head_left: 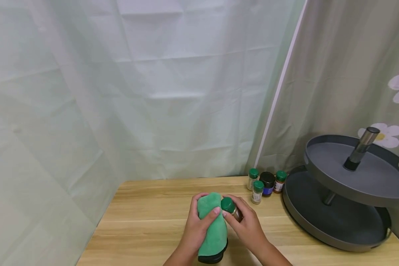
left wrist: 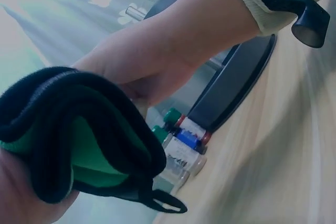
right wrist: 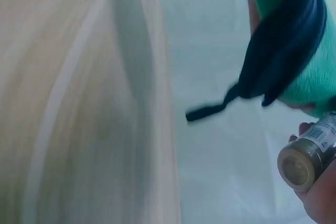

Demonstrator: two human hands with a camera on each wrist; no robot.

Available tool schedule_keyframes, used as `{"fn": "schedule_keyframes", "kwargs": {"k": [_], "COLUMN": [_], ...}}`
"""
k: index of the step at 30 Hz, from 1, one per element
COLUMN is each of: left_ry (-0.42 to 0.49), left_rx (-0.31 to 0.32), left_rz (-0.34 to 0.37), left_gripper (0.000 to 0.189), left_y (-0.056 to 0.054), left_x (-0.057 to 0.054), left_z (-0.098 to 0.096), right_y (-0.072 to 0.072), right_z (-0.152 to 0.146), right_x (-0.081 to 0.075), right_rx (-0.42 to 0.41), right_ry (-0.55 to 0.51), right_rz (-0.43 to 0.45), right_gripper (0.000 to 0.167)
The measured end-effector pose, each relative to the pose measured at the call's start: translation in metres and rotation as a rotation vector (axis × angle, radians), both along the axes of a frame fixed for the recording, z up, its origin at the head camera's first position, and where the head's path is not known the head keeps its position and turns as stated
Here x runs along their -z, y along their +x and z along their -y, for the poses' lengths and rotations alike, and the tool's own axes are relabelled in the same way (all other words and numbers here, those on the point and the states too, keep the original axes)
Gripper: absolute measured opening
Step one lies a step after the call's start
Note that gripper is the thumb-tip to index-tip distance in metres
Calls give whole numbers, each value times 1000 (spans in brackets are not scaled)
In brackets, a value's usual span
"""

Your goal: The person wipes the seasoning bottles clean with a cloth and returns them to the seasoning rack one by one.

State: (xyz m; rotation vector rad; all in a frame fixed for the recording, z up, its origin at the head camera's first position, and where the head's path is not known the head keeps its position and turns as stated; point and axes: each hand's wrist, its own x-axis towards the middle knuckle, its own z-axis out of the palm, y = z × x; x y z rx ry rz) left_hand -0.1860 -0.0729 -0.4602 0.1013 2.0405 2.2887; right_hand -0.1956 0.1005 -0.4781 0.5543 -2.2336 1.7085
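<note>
My left hand (head_left: 199, 225) grips a folded green cloth (head_left: 214, 225) with a black edge, thumb across its front. In the left wrist view the cloth's dark border (left wrist: 47, 129) and a small black loop (left wrist: 168, 202) hang toward the camera. My right hand (head_left: 247, 225) holds a spice jar (head_left: 231, 208) with a green lid, tilted, its lid close against the cloth. From the right wrist view, the jar's round base (right wrist: 296, 166) and a white label show, with fingers wrapped about it. Both hands are above the wooden table (head_left: 146, 214).
Behind and right of the hands stand several jars: green-lidded ones (head_left: 257, 192) and a black-lidded jar (head_left: 267, 183) with a blue label. A dark two-tier round tray (head_left: 336, 236) with a metal post occupies the right. Curtains (head_left: 186, 92) hang along the table's back edge.
</note>
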Motion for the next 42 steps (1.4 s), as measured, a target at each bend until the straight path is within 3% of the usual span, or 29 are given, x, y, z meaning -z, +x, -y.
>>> {"fn": "schedule_keyframes", "kwargs": {"k": [5,9,15,22,26,42], "left_ry": [-94,-154,-139,-140,-143,-183], "left_rx": [33,54,71,101,107,119], "left_rz": [-5,0,5,-14,-29,-106], "left_gripper": [55,49,43,46,45,37], "left_y": [-2,-3,-2,-2,-1,-7], "left_x": [-2,-5,-7,-6,-6,-10], "left_z": [4,7,10,14,15,24], "right_y": [0,1,1,-2,-2,-1], "right_z": [-5,-7,-8,-9,-10,-16], "right_x": [-2,-5,-8,-6,-6,-12], "right_rx": [8,-2,11,64,65,-46], "right_ry": [124,151,178,221,221,221], "right_rz": [-49,-65,-106,-197,-199,-227], "right_gripper": [50,51,38,37,36,36]}}
